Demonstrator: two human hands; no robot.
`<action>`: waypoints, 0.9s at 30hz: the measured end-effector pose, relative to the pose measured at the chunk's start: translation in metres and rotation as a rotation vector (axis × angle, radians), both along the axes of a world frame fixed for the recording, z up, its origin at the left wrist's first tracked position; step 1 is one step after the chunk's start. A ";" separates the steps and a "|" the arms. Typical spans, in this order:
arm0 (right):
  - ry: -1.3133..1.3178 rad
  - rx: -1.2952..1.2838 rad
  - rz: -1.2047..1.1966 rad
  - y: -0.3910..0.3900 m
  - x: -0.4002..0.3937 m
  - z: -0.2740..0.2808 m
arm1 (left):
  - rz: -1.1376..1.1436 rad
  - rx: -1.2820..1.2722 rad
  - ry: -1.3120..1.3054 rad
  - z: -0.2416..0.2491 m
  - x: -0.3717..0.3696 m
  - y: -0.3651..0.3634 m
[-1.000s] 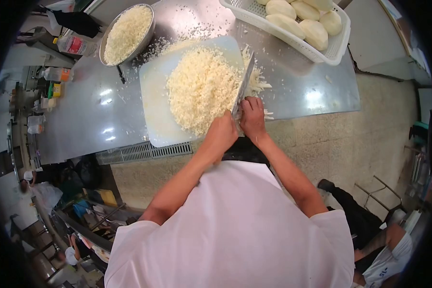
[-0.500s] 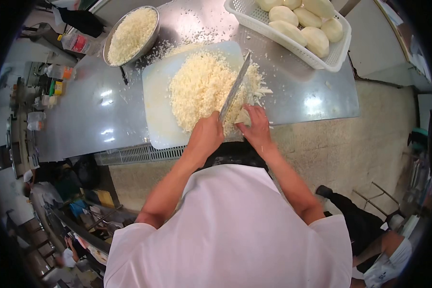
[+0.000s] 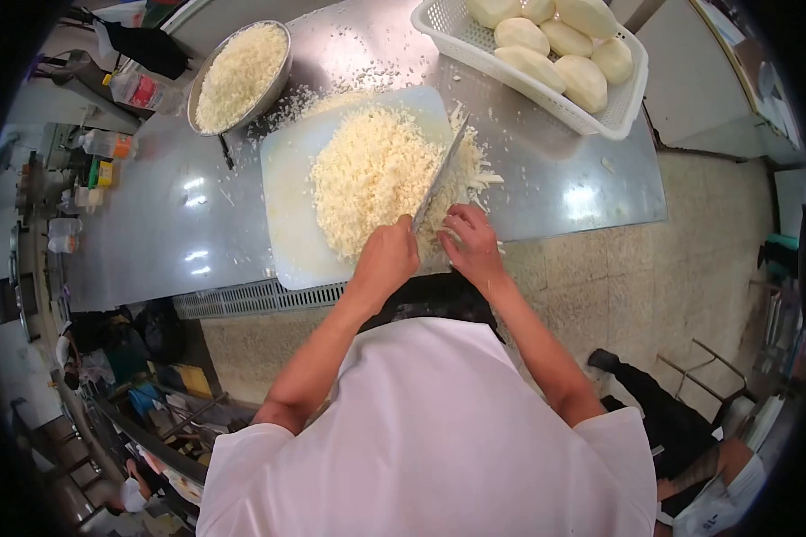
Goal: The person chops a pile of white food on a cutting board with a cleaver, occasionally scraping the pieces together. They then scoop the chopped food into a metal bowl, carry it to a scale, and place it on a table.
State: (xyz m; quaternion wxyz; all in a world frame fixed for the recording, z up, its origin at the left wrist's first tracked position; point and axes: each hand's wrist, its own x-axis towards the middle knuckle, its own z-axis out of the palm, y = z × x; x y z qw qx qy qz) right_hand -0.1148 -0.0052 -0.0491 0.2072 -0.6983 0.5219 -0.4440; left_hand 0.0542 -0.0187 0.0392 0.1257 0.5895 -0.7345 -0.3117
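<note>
My left hand (image 3: 388, 257) is closed round the handle of a long knife (image 3: 441, 172), whose blade slants up and right. It lies along the right side of a heap of finely chopped pale food (image 3: 367, 174) on a white cutting board (image 3: 287, 197). Beside the blade, at the board's near right edge, my right hand (image 3: 471, 243) has its fingers curled in over pale strips (image 3: 470, 174); what lies under the fingertips is hidden.
A metal bowl (image 3: 279, 82) of chopped pale food stands at the back left of the steel table (image 3: 152, 233). A white basket (image 3: 631, 103) at the back right holds several peeled potatoes (image 3: 582, 83). Bottles (image 3: 143, 91) are at the left. Another person's leg (image 3: 645, 389) shows at lower right.
The blade is slightly lower in view. My right hand has shifted slightly down and left, with its fingers more curled. The pale piece seen by its fingers before is no longer clearly visible.
</note>
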 end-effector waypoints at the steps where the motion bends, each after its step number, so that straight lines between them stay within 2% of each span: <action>1: 0.000 0.001 -0.001 -0.001 0.001 -0.003 | -0.003 0.023 -0.011 0.011 0.000 -0.001; 5: 0.005 -0.044 -0.061 -0.001 0.006 -0.004 | 0.032 0.075 0.002 -0.002 0.000 0.007; 7: -0.002 -0.039 -0.056 0.002 0.006 0.006 | -0.022 -0.067 0.030 -0.014 -0.001 0.000; 8: -0.013 -0.024 -0.067 0.003 0.005 0.011 | -0.013 -0.059 0.032 -0.017 0.002 0.002; 10: -0.025 -0.003 -0.067 0.005 0.001 0.016 | -0.013 0.042 -0.024 0.015 0.001 0.000; 17: 0.081 -0.083 0.008 -0.008 0.001 -0.010 | 0.003 0.017 0.016 -0.013 -0.007 0.006; 19: 0.128 -0.092 0.018 -0.010 0.004 -0.012 | 0.009 0.092 -0.002 0.018 -0.006 0.006; 20: 0.146 -0.115 0.000 -0.010 0.006 -0.013 | 0.008 0.094 -0.004 0.018 -0.006 0.011; 22: 0.156 -0.131 -0.018 -0.010 0.009 -0.018 | 0.026 0.093 0.024 0.014 -0.007 0.020; 25: 0.199 -0.145 -0.031 -0.009 0.010 -0.021 | 0.018 0.024 0.069 -0.025 -0.018 0.013; 27: 0.197 -0.124 -0.009 -0.010 0.008 -0.019 | 0.024 0.028 0.062 -0.016 -0.019 0.010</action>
